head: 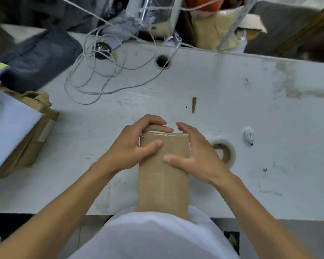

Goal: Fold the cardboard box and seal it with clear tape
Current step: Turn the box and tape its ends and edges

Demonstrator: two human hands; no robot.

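Cardboard box (163, 184) lies mid-worktop (232, 101), near end against the person's body. Left hand (133, 146) clamps the box's far left corner, fingers curled over the taped end. Right hand (193, 156) grips the far right corner. Tape roll (227, 150) just right of the box.

A plain brown rectangular cardboard box (163, 176) is showing glossy clear tape (165, 135) on a scuffed, stained white wooden table (232, 101), near a whitish translucent tape roll (223, 152) and pale grey tangled cord (101, 71).
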